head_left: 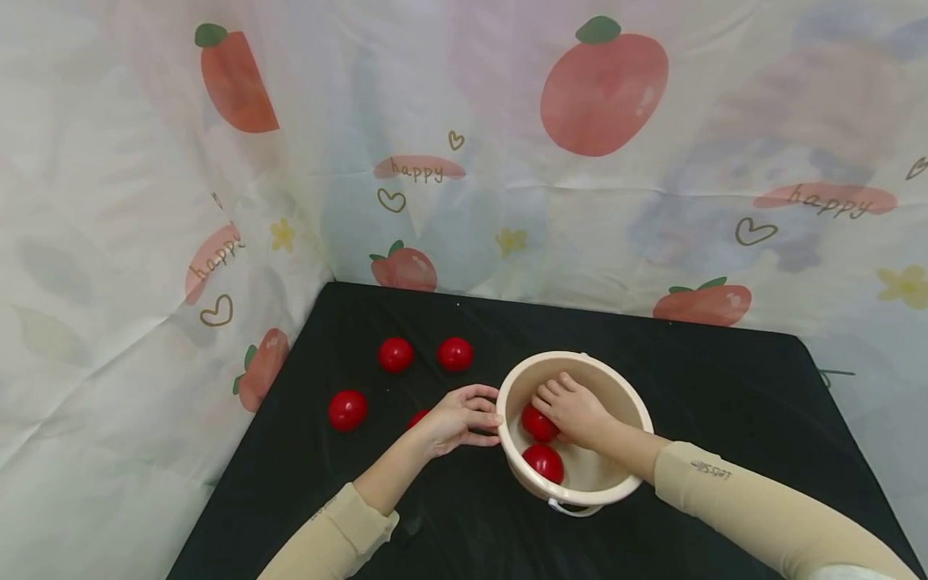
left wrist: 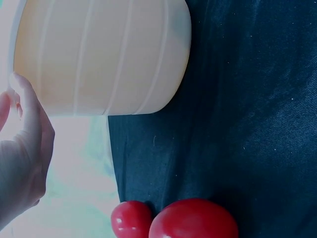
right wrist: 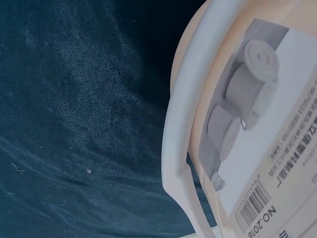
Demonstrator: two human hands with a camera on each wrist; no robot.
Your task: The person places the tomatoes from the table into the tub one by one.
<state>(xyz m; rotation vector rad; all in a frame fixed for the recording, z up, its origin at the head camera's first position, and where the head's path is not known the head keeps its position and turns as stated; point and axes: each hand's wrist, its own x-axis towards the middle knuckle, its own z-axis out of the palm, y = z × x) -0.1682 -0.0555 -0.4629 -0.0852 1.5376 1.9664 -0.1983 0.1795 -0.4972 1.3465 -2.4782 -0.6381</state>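
Observation:
A cream plastic bucket (head_left: 638,403) stands on the black cloth, its white handle (right wrist: 178,134) hanging down the near side. Inside it, my right hand (head_left: 576,411) has its fingers curled over a red ball (head_left: 536,424); a second red ball (head_left: 544,463) lies on the bottom just nearer. The right wrist view shows only the bucket's outside, with a printed label (right wrist: 257,129); the right hand is out of that view. My left hand (head_left: 458,420) touches the left of the rim with fairly straight fingers and thumb. Part of the held ball is hidden by the right hand.
Left of the bucket on the black cloth (head_left: 710,379) lie several more red balls, among them one at the back left (head_left: 395,354), one nearer the bucket (head_left: 455,354) and one farther left (head_left: 348,411). Another (head_left: 416,418) is partly behind the left hand. A printed curtain (head_left: 493,97) hangs behind.

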